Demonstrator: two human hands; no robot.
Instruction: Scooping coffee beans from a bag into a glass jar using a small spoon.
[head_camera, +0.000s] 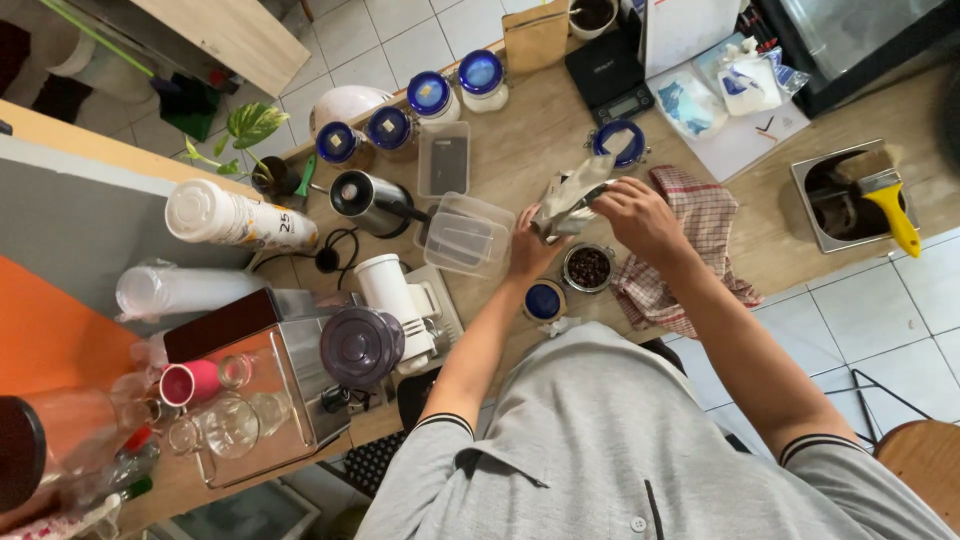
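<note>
A cluttered wooden counter (520, 150) above a white tiled floor is carrying the work. A silver foil pouch (568, 197) is being held tilted above an open glass jar (588, 267), which is already holding dark coffee beans; its blue lid (543, 301) is lying just beside it. The left hand (530, 248) is gripping the pouch's lower end and the right hand (638, 213) its top. A checked cloth (690, 250) is lying nearby. Judging by this, filling is partway done and closing is left.

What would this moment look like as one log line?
left hand: on silver pouch | right hand: holding pouch top | below: open jar of coffee beans
</note>
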